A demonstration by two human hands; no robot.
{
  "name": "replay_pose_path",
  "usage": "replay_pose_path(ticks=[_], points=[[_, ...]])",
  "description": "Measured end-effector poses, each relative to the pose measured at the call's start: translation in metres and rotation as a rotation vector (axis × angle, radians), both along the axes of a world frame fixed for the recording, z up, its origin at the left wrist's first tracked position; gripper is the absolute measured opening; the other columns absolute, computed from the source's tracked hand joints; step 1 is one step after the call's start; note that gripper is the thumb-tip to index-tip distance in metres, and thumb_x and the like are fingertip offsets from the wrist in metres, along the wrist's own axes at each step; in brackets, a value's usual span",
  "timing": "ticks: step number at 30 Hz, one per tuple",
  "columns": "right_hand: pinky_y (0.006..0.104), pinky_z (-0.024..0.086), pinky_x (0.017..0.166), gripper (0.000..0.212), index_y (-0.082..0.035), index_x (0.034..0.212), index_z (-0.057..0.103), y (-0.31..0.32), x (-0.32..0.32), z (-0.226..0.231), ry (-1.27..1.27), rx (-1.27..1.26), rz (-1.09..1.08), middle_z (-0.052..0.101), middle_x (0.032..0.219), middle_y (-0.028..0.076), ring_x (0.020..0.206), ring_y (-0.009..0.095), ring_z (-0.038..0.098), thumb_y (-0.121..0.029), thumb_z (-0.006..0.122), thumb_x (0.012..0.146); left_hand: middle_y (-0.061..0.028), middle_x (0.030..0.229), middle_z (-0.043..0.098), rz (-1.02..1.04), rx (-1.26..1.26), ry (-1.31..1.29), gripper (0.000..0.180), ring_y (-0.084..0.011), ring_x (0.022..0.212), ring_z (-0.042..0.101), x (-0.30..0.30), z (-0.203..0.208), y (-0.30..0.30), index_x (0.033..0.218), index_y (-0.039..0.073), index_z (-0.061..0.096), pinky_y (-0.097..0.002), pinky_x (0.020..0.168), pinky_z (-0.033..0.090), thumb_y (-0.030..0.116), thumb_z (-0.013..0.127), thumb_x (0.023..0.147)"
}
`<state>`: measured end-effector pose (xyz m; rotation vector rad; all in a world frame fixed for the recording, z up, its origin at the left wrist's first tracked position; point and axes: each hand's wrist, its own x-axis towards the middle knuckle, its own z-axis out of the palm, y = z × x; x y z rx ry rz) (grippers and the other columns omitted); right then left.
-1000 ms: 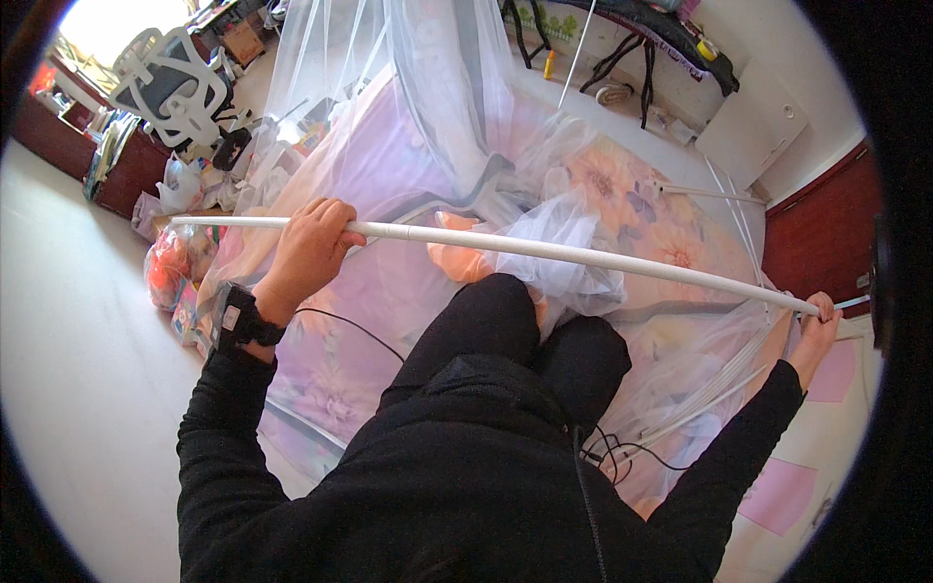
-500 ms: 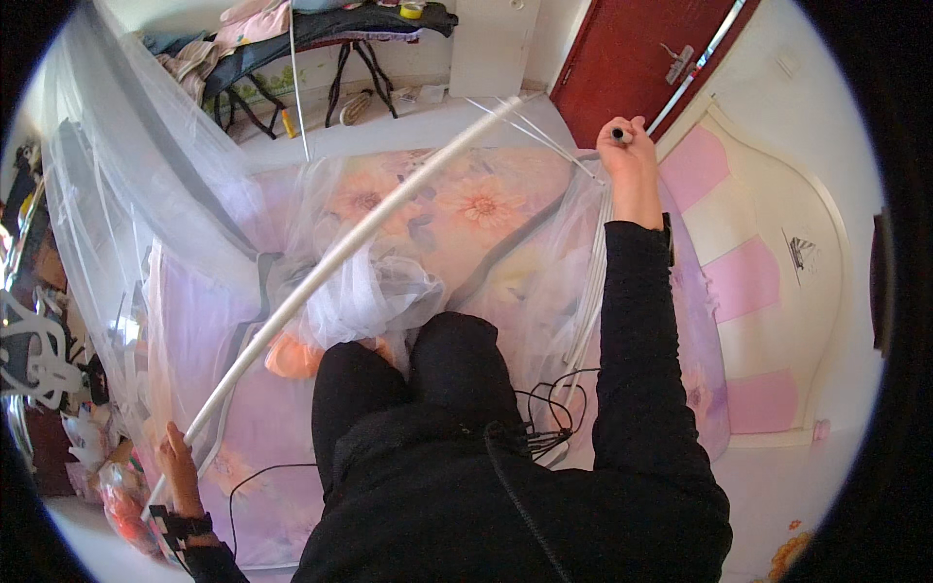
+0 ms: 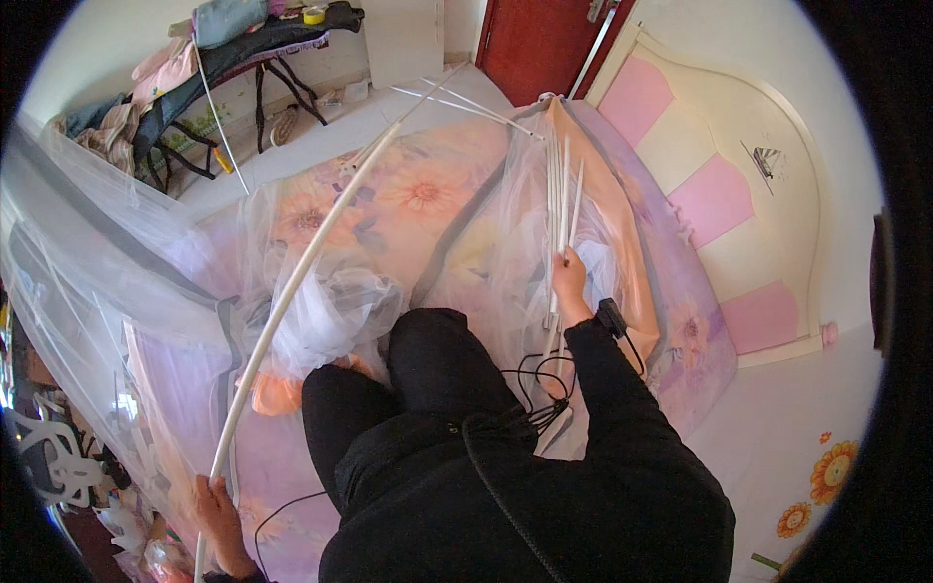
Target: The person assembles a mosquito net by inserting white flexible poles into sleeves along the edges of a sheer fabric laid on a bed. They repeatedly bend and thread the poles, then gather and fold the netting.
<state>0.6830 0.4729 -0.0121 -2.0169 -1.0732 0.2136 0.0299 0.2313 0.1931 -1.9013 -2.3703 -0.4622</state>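
A long white pole (image 3: pixel 296 277) is held in the left hand (image 3: pixel 220 522), whose fingers are closed around it near its lower end, over the left part of the bed (image 3: pixel 428 194); the pole is slanted over the bed, and its thinner tip is seen against the floor (image 3: pixel 340 126) beyond the bed's far edge. On the right part of the bed, white rods (image 3: pixel 565 194) are gathered side by side among sheer netting (image 3: pixel 510 223), and at least one of them is gripped in the right hand (image 3: pixel 569 276); how many are enclosed cannot be told. A bunched white net (image 3: pixel 335 301) is heaped near the middle of the bed, with orange material (image 3: pixel 277 394) partly showing beside it. A black cable (image 3: pixel 544 379) is looped at the near side of the bed. Clothes (image 3: pixel 160 78) are piled beyond the bed's far edge, and a cream-and-pink headboard (image 3: pixel 719 199) is set at its right end.
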Motion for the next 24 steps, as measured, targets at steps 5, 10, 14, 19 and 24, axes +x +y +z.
replay_pose_path(ticks=[5,10,14,19,24], points=[[0.0436,0.045,0.084,0.04,-0.002,0.118,0.054,-0.043,0.061,-0.035,-0.227,-0.287,0.04,0.059,0.105,0.023,0.101,0.037,0.055,-0.016,0.06,0.081,-0.0181,0.071,0.052,-0.018,-0.152,-0.002,0.024,-0.0405,0.068,0.053,0.051,0.001,0.047,0.076,0.003,0.049,-0.0478,0.058,0.039,0.023,0.062,0.084],[0.0421,0.043,0.092,0.055,-0.001,0.127,0.046,0.007,-0.026,0.021,-0.191,-0.286,0.329,0.051,0.12,0.025,0.108,0.038,0.052,-0.024,0.065,0.081,-0.0165,0.081,0.057,-0.188,-0.135,-0.1,0.017,-0.0376,0.079,0.056,0.103,-0.003,0.088,0.088,0.003,0.052,-0.0461,0.066,0.044,0.017,0.062,0.083],[0.0437,0.043,0.091,0.05,0.002,0.117,0.051,0.002,-0.191,0.113,1.68,-0.11,0.564,0.057,0.114,0.018,0.106,0.03,0.056,-0.04,0.056,0.091,-0.0142,0.085,0.056,-0.362,0.08,-0.118,0.019,-0.0357,0.079,0.055,0.146,-0.004,0.115,0.085,0.005,0.054,-0.0418,0.069,0.045,0.02,0.064,0.079],[0.0301,0.041,0.064,0.045,-0.014,0.066,0.038,0.006,-0.279,0.218,2.079,0.111,0.397,0.041,0.062,-0.002,0.055,0.013,0.041,-0.05,0.05,0.091,-0.0101,0.078,0.054,-0.339,0.19,-0.015,0.026,-0.0298,0.077,0.054,0.155,0.007,0.123,0.078,0.006,0.052,-0.0405,0.065,0.042,0.029,0.065,0.078],[0.0265,0.023,0.049,0.055,-0.018,0.057,0.023,0.016,-0.272,0.252,2.007,0.22,0.483,0.016,0.05,-0.006,0.044,0.01,0.015,-0.055,0.044,0.091,-0.0091,0.076,0.054,-0.248,0.27,0.178,0.035,-0.0281,0.07,0.054,0.129,0.009,0.112,0.078,0.006,0.052,-0.0381,0.062,0.042,0.04,0.058,0.083]])
